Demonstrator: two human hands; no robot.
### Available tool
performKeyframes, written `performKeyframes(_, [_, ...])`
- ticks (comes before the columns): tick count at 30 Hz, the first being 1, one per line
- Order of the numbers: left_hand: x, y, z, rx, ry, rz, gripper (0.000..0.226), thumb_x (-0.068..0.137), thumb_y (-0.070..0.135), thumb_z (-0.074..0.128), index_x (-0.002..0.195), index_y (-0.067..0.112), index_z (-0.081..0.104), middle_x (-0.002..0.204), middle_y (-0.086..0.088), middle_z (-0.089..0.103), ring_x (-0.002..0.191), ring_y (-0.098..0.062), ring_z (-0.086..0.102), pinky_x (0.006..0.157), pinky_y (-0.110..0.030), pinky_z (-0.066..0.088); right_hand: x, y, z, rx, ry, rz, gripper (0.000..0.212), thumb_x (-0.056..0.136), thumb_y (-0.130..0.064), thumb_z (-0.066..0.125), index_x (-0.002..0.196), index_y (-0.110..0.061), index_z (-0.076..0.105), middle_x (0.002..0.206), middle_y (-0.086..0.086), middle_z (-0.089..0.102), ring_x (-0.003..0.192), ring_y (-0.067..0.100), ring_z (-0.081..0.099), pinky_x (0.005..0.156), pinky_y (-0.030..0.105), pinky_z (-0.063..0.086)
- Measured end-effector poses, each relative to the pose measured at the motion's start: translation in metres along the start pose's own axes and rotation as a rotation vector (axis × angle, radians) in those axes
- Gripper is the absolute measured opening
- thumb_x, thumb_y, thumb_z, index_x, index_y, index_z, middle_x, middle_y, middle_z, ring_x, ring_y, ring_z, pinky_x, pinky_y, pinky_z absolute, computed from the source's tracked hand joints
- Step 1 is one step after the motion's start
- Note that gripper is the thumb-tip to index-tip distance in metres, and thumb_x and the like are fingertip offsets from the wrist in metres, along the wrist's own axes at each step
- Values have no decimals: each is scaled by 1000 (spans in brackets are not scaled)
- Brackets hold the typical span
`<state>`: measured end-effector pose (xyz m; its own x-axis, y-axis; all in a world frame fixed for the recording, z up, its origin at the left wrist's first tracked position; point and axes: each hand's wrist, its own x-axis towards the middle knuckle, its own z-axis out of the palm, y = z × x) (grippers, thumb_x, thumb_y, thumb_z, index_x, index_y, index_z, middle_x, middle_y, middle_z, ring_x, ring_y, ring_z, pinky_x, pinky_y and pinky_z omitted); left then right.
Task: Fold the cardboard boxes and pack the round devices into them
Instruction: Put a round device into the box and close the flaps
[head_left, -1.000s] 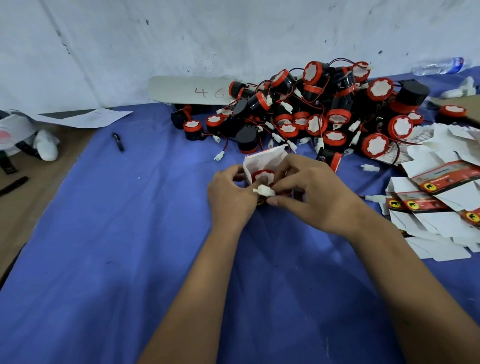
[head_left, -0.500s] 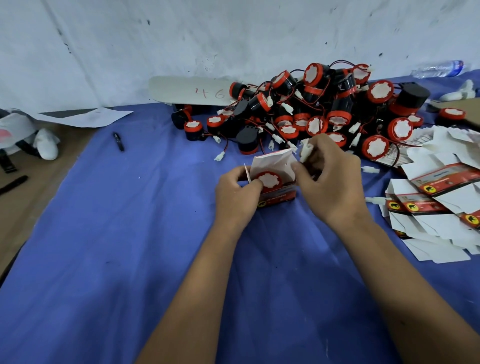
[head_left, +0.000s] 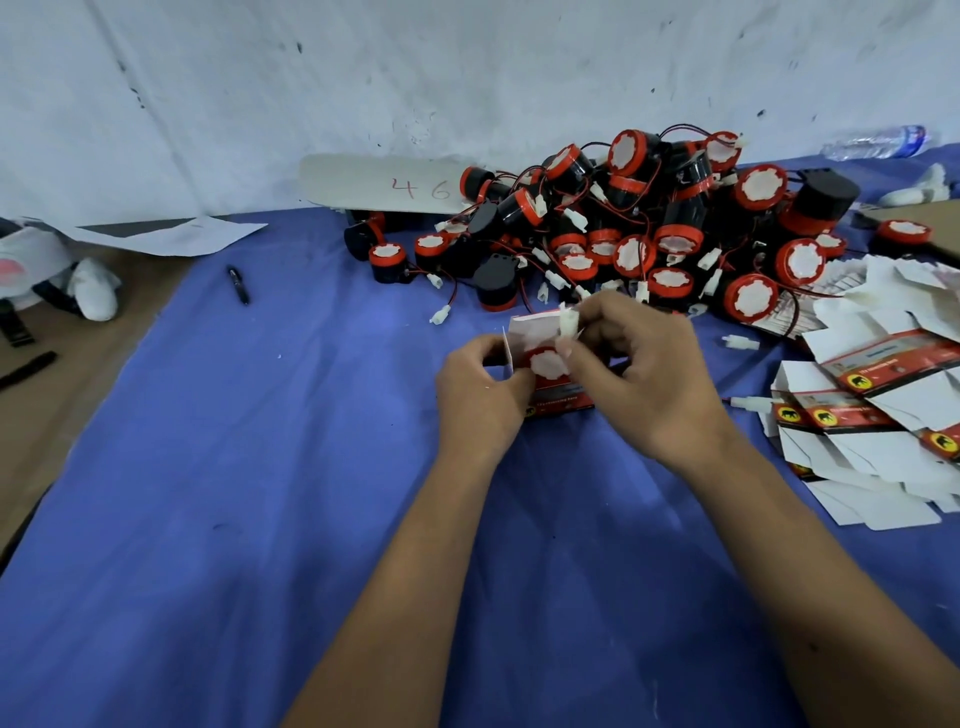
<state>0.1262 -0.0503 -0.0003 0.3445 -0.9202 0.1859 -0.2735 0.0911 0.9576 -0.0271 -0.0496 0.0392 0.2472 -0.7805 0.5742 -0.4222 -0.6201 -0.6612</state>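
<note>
A small red and white cardboard box (head_left: 558, 402) stands open at the middle of the blue cloth, and my left hand (head_left: 480, 392) grips its left side. A round device (head_left: 546, 362) with a red rim and white face sits in the box's open top. My right hand (head_left: 641, 371) pinches that device's white plug connector (head_left: 567, 323) just above the box, beside the raised flap. Behind lies a big heap of round devices (head_left: 675, 228) with red and black wires. A stack of flat unfolded boxes (head_left: 878, 410) lies at the right.
The blue cloth (head_left: 260, 467) covers the table. A black pen (head_left: 238, 284) lies at the left, a white board marked 46 (head_left: 384, 184) leans on the wall, and a water bottle (head_left: 878, 141) lies at the far right. Loose white connectors (head_left: 740, 341) sit near the flat boxes.
My right hand has moved left and down from the pile's edge, bringing the white connector over the box's open top. My left hand and the box shifted slightly left.
</note>
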Motion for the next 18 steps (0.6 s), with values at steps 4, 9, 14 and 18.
performKeyframes(4, [-1,3,0,-1,-16,-1,25,82,5,73,105,15,77,94,-2,77,90,-24,72,78,-44,62,-2,1,0,72,-156,43,7,94,0,63,92,-7,60,73,0,73,62,14,69,57,25,52])
performKeyframes(9, [0,4,0,-8,-23,-10,26,84,6,74,108,14,77,99,-2,77,94,-23,72,82,-46,62,-1,3,0,-20,-158,7,9,91,-1,64,88,-9,66,74,-2,70,68,14,66,61,19,50])
performKeyframes(14, [0,1,0,-25,-29,-5,25,87,6,74,109,17,78,100,3,78,95,-18,72,81,-38,63,2,7,3,-230,-124,-48,7,87,-6,74,89,-13,76,82,-10,68,77,-5,57,72,3,38])
performKeyframes(18, [2,-1,1,-17,-19,-13,25,88,9,76,111,19,77,102,4,77,95,-18,71,80,-36,63,2,12,0,-262,-170,7,18,87,-2,73,95,-16,81,91,-18,70,76,-8,61,74,2,44])
